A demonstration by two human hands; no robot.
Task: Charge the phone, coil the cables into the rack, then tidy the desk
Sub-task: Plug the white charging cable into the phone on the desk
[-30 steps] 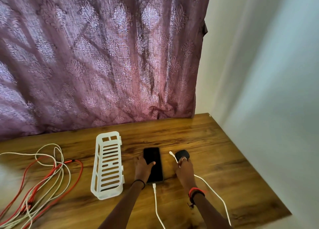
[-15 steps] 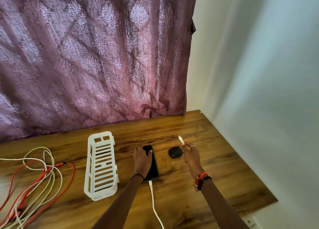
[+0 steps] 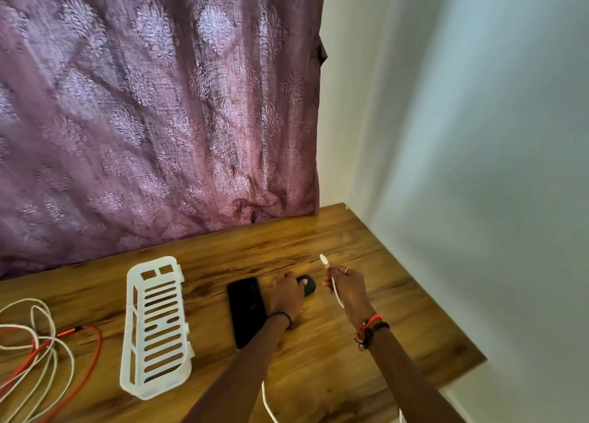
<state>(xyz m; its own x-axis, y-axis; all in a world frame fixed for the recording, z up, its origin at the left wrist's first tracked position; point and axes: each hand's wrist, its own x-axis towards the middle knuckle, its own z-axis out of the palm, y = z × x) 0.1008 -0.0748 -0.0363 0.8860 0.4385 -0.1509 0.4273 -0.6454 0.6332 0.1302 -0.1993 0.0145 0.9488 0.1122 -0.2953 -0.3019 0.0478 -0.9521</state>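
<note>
I see my right hand (image 3: 345, 284) just right of centre in the lower frame, pinched around a white charging cable (image 3: 333, 284) close to its plug, which sticks up and to the left above the fingers. The cable drops below the hand and shows again as a white loop at the bottom edge. My left hand (image 3: 285, 293) lies palm down on the wooden desk (image 3: 398, 311), its fingers over a small black adapter (image 3: 309, 285); whether they grip it or only rest on it I cannot tell. The black phone (image 3: 247, 311) lies flat, screen dark, touching the left side of that hand. Left of the phone, near it but apart, the white slotted rack (image 3: 157, 324) lies on the desk. At the lower left edge, white and red cables (image 3: 47, 352) sprawl in loose tangled loops. A purple patterned curtain (image 3: 159, 104) fills the upper left.
</note>
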